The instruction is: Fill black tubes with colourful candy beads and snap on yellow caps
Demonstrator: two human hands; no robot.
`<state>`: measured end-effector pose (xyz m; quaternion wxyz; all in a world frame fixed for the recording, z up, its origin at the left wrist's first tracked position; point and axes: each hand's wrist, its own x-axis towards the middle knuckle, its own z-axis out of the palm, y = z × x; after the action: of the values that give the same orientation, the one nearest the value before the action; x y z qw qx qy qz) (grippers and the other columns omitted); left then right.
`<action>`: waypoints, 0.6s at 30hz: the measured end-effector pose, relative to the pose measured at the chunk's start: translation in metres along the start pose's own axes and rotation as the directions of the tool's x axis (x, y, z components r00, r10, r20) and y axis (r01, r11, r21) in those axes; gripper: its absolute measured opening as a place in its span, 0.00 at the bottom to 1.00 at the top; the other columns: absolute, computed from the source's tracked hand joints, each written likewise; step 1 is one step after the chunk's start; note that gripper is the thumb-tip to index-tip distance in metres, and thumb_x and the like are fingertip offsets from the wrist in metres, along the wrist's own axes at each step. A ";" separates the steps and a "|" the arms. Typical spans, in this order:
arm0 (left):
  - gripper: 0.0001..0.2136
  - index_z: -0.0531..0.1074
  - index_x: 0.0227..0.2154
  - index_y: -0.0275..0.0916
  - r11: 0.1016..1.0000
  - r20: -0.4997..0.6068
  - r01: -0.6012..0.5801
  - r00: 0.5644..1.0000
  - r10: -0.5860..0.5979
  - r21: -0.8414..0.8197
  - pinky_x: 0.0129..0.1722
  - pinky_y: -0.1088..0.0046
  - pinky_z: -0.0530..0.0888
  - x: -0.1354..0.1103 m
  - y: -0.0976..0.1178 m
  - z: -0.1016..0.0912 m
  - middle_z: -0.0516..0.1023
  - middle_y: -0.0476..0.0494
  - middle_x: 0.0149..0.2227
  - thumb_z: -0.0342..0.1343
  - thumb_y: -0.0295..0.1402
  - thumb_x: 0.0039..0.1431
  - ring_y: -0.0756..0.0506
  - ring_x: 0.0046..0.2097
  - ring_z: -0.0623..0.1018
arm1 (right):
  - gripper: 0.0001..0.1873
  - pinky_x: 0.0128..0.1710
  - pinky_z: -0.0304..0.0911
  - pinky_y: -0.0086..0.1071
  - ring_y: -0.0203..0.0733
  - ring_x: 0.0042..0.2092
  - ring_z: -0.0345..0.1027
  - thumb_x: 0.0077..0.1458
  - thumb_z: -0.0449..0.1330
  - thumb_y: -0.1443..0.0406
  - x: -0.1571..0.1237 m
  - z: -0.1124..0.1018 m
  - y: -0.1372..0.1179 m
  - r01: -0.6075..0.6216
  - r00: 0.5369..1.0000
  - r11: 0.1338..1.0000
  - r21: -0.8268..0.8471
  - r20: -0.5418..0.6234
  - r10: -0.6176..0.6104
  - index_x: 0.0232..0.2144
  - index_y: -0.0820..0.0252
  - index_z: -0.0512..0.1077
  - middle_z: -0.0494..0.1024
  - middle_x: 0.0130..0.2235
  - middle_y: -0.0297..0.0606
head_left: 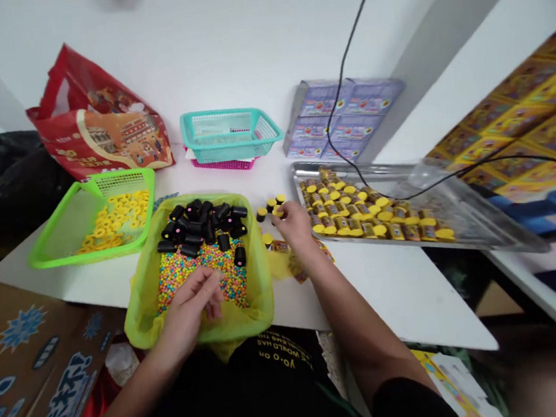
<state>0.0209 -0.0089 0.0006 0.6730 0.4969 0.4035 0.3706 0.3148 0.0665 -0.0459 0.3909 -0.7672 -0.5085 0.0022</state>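
My right hand [293,226] pinches a small black canister with a yellow cap [277,213] on the white table, beside several others like it [271,204]. Over the near part of a yellow-lined basket [264,282] is my left hand [195,298], its fingers curled and thumb against them; whatever is inside them is hidden. Small multicoloured balls [178,270] cover the basket's bottom. Black canisters [194,228] lie heaped on the balls at the far end. Printed wrappers [297,269] lie under and near my right wrist.
Yellow rings [121,214] fill part of a green basket [46,250] at left. A metal tray [486,221] of wrapped, yellow-capped canisters [352,211] stands at right, a black cable [331,124] crossing it. Behind are a red bag [69,140], a turquoise basket [233,152] and purple boxes [319,122].
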 end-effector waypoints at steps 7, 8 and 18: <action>0.22 0.72 0.31 0.37 1.000 -0.034 0.011 0.999 -0.010 0.029 0.20 0.78 0.65 0.001 -0.002 0.001 0.73 0.52 0.24 0.65 0.53 0.52 0.53 0.21 0.71 | 0.06 0.40 0.62 0.35 0.46 0.39 0.68 0.47 0.62 0.70 0.002 0.014 0.021 0.037 0.992 0.997 -0.072 0.125 -0.027 0.31 0.58 0.73 0.76 0.36 0.40; 0.21 0.72 0.31 0.37 0.999 -0.034 0.013 0.999 -0.012 0.029 0.20 0.78 0.65 0.002 -0.003 0.000 0.73 0.52 0.24 0.65 0.53 0.53 0.53 0.21 0.71 | 0.06 0.41 0.62 0.35 0.48 0.42 0.68 0.48 0.62 0.68 -0.002 0.010 0.019 0.051 0.992 0.996 -0.072 0.117 -0.042 0.33 0.58 0.74 0.76 0.38 0.42; 0.19 0.71 0.29 0.37 0.998 -0.014 -0.007 1.000 0.008 0.062 0.21 0.78 0.65 0.003 -0.003 0.001 0.72 0.52 0.25 0.63 0.51 0.55 0.53 0.22 0.70 | 0.13 0.41 0.62 0.32 0.47 0.45 0.72 0.52 0.60 0.73 0.010 0.005 -0.028 0.454 0.793 0.857 -0.243 0.550 -0.264 0.38 0.62 0.80 0.81 0.42 0.46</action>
<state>0.0229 -0.0074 -0.0032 0.6530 0.5163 0.4179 0.3638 0.2962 0.0824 -0.0286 0.0910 -0.6857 -0.7216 0.0305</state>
